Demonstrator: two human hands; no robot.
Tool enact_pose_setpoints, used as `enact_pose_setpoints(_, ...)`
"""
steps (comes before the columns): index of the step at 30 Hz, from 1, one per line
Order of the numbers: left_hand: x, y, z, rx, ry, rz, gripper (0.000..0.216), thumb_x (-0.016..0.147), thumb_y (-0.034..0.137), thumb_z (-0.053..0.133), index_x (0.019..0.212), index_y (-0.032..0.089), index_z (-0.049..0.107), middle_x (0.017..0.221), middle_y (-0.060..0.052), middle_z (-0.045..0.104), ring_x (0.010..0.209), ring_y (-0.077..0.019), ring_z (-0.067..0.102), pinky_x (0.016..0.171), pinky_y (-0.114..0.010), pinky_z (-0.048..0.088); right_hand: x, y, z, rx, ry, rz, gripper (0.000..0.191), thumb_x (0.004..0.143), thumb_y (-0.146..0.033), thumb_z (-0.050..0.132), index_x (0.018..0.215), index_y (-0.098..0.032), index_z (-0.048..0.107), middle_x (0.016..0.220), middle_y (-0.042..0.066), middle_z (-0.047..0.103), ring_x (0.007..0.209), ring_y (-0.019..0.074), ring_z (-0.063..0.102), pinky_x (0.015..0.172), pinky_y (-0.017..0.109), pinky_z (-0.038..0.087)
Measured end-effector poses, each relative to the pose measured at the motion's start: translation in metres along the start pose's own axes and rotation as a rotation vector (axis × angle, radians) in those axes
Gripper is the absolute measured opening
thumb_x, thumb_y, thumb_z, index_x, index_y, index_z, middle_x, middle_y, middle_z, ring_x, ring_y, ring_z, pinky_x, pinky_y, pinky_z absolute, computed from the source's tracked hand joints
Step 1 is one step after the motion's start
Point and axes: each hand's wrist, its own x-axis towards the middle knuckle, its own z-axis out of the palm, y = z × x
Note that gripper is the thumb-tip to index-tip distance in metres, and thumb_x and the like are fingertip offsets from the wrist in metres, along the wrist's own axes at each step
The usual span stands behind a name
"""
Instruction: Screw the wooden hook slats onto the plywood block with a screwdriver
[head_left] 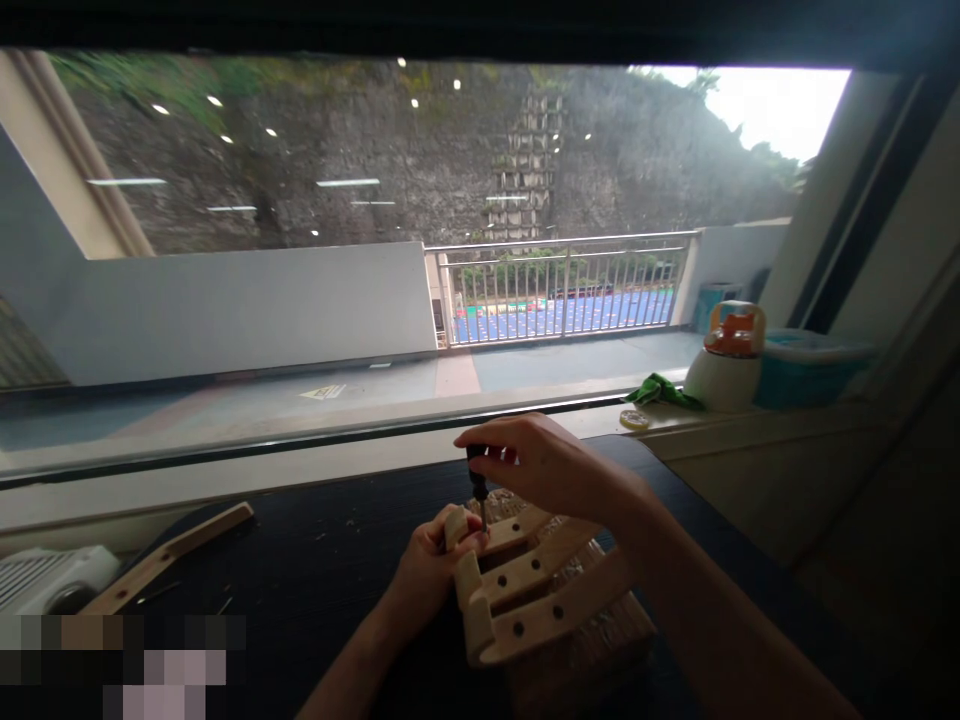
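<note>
Fingers of the right hand (544,462) are pinching a black-handled screwdriver (477,466) with thin metal shaft, which stands almost upright: its long axis is near vertical, its tip points down at the farthest slat of a pale wooden frame (538,622). Thumb and fingers of the left hand (426,572) clasp the frame's far corner, beside the shaft. The frame lies on a plastic-wrapped brown bundle (600,645), over the dark table (322,560).

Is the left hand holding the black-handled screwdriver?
No, the right hand holds the screwdriver; the left hand grips the pale wooden frame.
</note>
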Motion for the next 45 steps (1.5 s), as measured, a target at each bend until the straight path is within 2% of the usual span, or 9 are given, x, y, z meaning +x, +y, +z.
enact_pose_setpoints(8, -0.001, -0.002, -0.001, -0.009, 0.003, -0.019, 0.020, 0.068, 0.032, 0.068, 0.071, 0.014, 0.060, 0.061, 0.005, 0.049, 0.056, -0.0089, 0.041, 0.053, -0.019, 0.035, 0.004, 0.003, 0.004, -0.048, 0.049, 0.002, 0.023, 0.079, -0.026, 0.056, 0.098, -0.019, 0.067, 0.072, 0.000, 0.063, 0.062, 0.0089, 0.052, 0.059, 0.021, 0.036)
enact_pose_setpoints(16, 0.000, 0.004, 0.000, 0.000, 0.001, -0.012, 0.020, 0.066, 0.032, 0.069, 0.068, 0.014, 0.060, 0.059, 0.004, 0.052, 0.055, -0.0095, 0.044, 0.053, -0.019, 0.036, 0.001, -0.002, 0.002, -0.008, -0.001, -0.023, 0.028, 0.080, -0.019, 0.050, 0.103, -0.020, 0.065, 0.078, 0.001, 0.064, 0.065, 0.0092, 0.053, 0.062, 0.021, 0.037)
enact_pose_setpoints(24, 0.000, -0.005, -0.010, -0.108, -0.078, -0.104, 0.029, 0.066, 0.029, 0.072, 0.089, 0.014, 0.064, 0.078, -0.002, 0.064, 0.070, -0.0143, 0.057, 0.065, -0.023, 0.044, 0.003, 0.005, 0.003, 0.026, 0.012, 0.004, 0.027, 0.079, -0.022, 0.055, 0.104, -0.020, 0.066, 0.074, -0.001, 0.064, 0.065, 0.0088, 0.054, 0.061, 0.021, 0.037)
enact_pose_setpoints(29, -0.002, 0.000, -0.015, -0.145, -0.144, -0.134, 0.031, 0.066, 0.029, 0.074, 0.092, 0.015, 0.064, 0.081, -0.002, 0.065, 0.073, -0.0153, 0.058, 0.067, -0.023, 0.045, 0.002, 0.004, 0.001, 0.045, 0.008, 0.014, 0.027, 0.077, -0.023, 0.057, 0.102, -0.019, 0.067, 0.071, -0.001, 0.064, 0.062, 0.0085, 0.054, 0.062, 0.021, 0.038)
enact_pose_setpoints(34, -0.003, 0.002, -0.017, -0.166, -0.176, -0.154, 0.034, 0.067, 0.031, 0.073, 0.096, 0.015, 0.065, 0.088, -0.004, 0.067, 0.077, -0.0168, 0.060, 0.069, -0.023, 0.045, -0.001, 0.002, -0.004, 0.039, -0.043, -0.006, 0.033, 0.081, -0.020, 0.049, 0.110, -0.019, 0.064, 0.076, 0.000, 0.065, 0.064, 0.0085, 0.054, 0.061, 0.020, 0.037)
enact_pose_setpoints(38, -0.004, 0.008, -0.022, -0.199, -0.200, -0.165, 0.039, 0.068, 0.032, 0.072, 0.102, 0.015, 0.063, 0.098, -0.007, 0.067, 0.091, -0.0227, 0.060, 0.080, -0.029, 0.046, -0.002, 0.004, -0.005, 0.019, -0.037, -0.003, 0.033, 0.082, -0.020, 0.047, 0.111, -0.018, 0.063, 0.077, 0.001, 0.065, 0.064, 0.0092, 0.053, 0.060, 0.021, 0.035)
enact_pose_setpoints(42, -0.011, 0.028, -0.032, -0.252, -0.343, -0.183, 0.050, 0.073, 0.038, 0.067, 0.117, 0.017, 0.056, 0.118, -0.010, 0.060, 0.112, -0.0288, 0.051, 0.097, -0.038, 0.037, -0.001, 0.004, -0.004, 0.029, -0.018, 0.002, 0.033, 0.082, -0.021, 0.049, 0.110, -0.018, 0.064, 0.080, 0.002, 0.066, 0.067, 0.0099, 0.054, 0.062, 0.021, 0.036)
enact_pose_setpoints(45, -0.017, 0.040, -0.036, -0.233, -0.445, -0.168, 0.062, 0.072, 0.042, 0.068, 0.127, 0.022, 0.046, 0.128, -0.008, 0.053, 0.124, -0.0280, 0.040, 0.103, -0.039, 0.030, -0.002, 0.003, -0.005, 0.039, -0.022, 0.003, 0.033, 0.081, -0.021, 0.049, 0.110, -0.018, 0.064, 0.083, 0.002, 0.067, 0.070, 0.0107, 0.056, 0.063, 0.021, 0.037)
